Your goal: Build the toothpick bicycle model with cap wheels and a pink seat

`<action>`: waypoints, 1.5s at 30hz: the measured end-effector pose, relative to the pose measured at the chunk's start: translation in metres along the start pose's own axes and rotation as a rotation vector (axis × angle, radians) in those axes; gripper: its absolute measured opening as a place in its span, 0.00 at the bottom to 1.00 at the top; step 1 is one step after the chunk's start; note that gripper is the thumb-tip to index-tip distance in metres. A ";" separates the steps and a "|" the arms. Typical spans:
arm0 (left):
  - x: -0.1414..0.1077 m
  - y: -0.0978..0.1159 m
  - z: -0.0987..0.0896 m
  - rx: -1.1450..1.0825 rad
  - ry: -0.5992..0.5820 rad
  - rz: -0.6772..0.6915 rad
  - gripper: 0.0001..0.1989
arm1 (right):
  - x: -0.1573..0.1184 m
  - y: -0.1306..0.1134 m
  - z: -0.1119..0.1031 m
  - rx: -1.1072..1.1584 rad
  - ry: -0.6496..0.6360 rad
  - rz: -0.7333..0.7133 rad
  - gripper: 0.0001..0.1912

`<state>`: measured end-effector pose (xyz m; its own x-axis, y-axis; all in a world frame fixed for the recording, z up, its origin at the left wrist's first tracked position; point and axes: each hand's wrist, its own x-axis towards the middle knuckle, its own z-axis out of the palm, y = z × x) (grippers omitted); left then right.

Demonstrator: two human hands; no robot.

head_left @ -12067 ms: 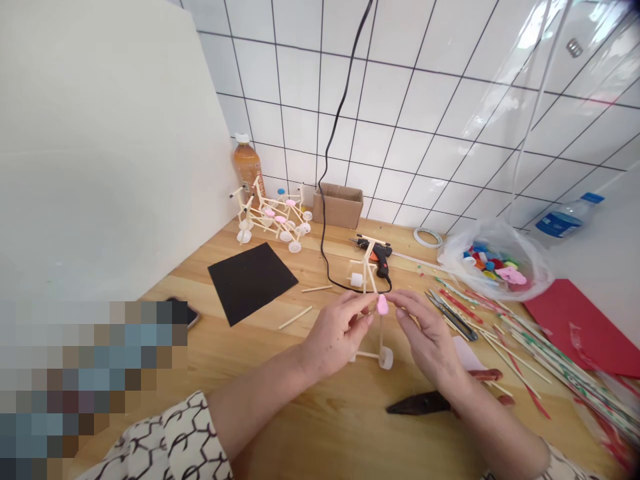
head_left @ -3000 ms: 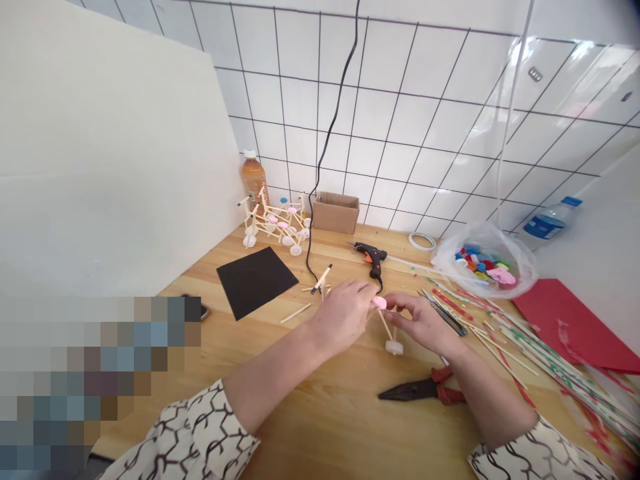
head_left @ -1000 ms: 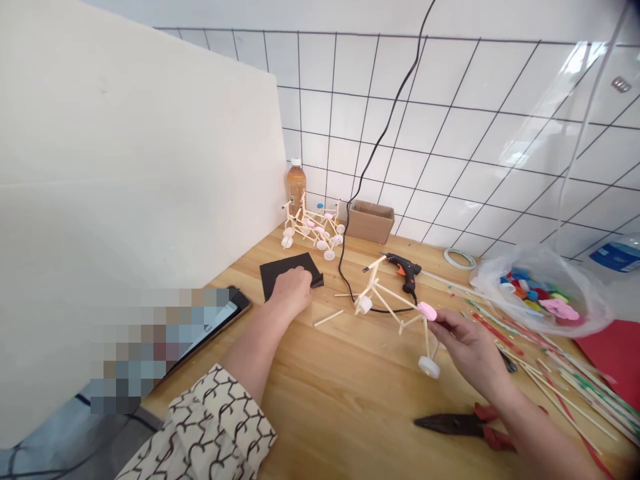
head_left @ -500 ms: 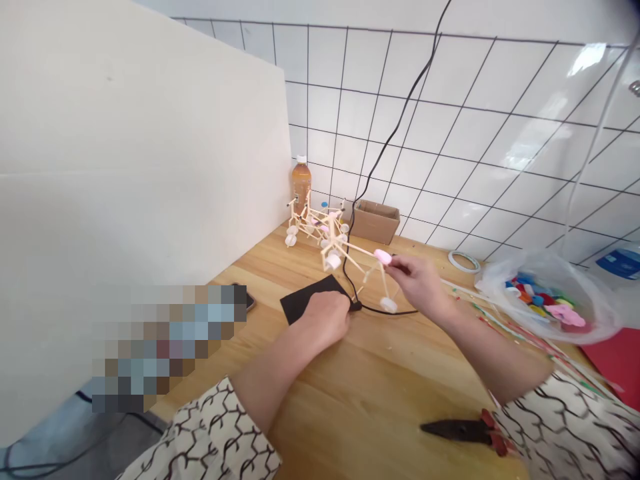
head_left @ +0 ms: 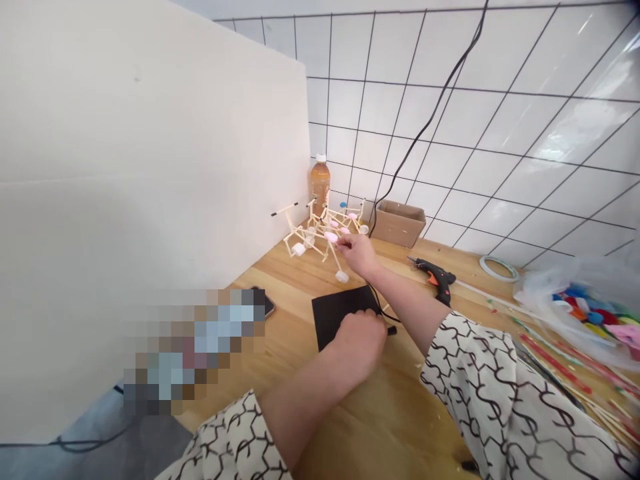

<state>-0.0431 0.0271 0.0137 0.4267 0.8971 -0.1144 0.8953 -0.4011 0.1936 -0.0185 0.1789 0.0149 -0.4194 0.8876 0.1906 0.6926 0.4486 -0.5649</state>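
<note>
At the back of the desk, my right hand point(head_left: 359, 255) pinches the pink oval seat point(head_left: 331, 237) of a small bicycle-like model made of sticks point(head_left: 311, 241), with dark-tipped handlebars and white wheels. Its front end points left, toward the white panel. Similar stick models point(head_left: 345, 219) stand close behind it, partly overlapped. My left hand point(head_left: 361, 340) is closed, resting at the right edge of a black sheet point(head_left: 340, 308). Its fingertips are turned away, so anything in them is hidden. Just right of it shows a small black piece point(head_left: 393, 331).
A glue gun point(head_left: 437, 277) lies right of my right forearm. Behind are a drink bottle point(head_left: 321, 181), a cardboard box point(head_left: 399, 225) and a black cable point(head_left: 425, 120). To the right are a tape roll point(head_left: 499, 268), a bag of colourful caps point(head_left: 590, 320) and sticks point(head_left: 575, 370). A phone point(head_left: 263, 303) lies left.
My right hand has carried the bicycle model left and back, beside the other models. The glue gun has come into view. My left hand stays closed by the black sheet.
</note>
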 end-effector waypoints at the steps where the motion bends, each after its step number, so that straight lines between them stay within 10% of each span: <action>1: 0.000 0.001 -0.001 -0.004 -0.013 0.008 0.12 | 0.004 0.001 0.005 0.001 -0.007 0.002 0.15; 31: 0.002 -0.002 0.003 -0.025 0.027 0.025 0.12 | 0.000 0.011 0.020 -0.044 0.093 -0.008 0.15; 45: -0.001 -0.004 -0.003 0.020 0.105 -0.015 0.10 | -0.138 0.024 -0.072 -0.040 0.135 -0.042 0.08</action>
<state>-0.0479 0.0283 0.0164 0.3981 0.9172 -0.0140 0.9045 -0.3900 0.1726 0.0982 0.0750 0.0326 -0.3679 0.8727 0.3210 0.7001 0.4871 -0.5221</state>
